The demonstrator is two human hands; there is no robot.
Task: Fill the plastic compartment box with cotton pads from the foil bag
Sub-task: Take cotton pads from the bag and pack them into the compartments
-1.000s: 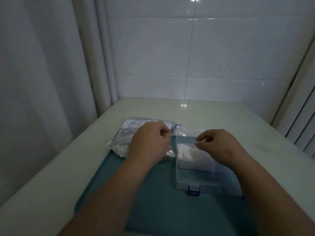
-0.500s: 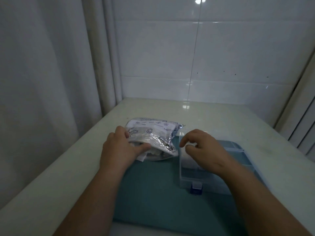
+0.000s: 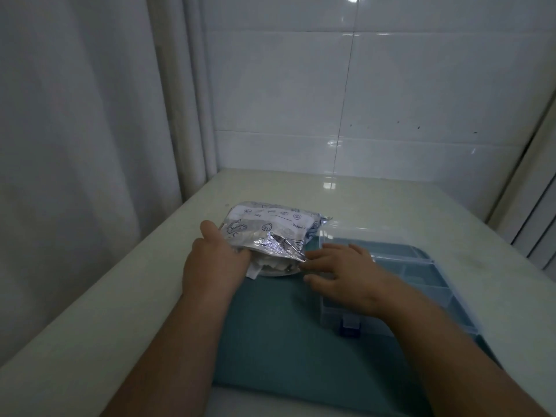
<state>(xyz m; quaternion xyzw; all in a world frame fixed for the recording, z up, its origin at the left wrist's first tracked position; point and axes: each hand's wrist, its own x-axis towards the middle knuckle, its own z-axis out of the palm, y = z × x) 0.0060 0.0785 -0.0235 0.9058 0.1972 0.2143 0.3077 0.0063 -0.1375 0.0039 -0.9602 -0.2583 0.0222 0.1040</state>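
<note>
A pale curtain (image 3: 75, 145) hangs at 9 o'clock beside the table (image 3: 376, 200). Your left hand (image 3: 215, 261) sits at 11 o'clock of the teal tray (image 3: 270, 332), its fingers curled round the near left edge of the foil bag (image 3: 270, 225) and holding it down. The bag lies half on the tray and half on the table, with its torn mouth turned towards you at 6 o'clock. White cotton pads (image 3: 266, 266) show in that mouth, most of them inside it.

Your right hand (image 3: 341, 273) comes next, at 1 o'clock of the tray, fingers spread and nearly straight. Its tips are right at the foil lip and it holds nothing; you cannot tell from here whether they touch a pad.

The clear box (image 3: 427, 284) stands at 3 o'clock under that wrist, lid thrown back towards 12, blue latch (image 3: 349, 328) facing you. The compartments that show look empty, with the teal showing through. The near left one is hidden by your hand.

So judge the job as barely begun or early on: the bag is open and pinned, the box is open, and nearly all the filling is left to do
</note>
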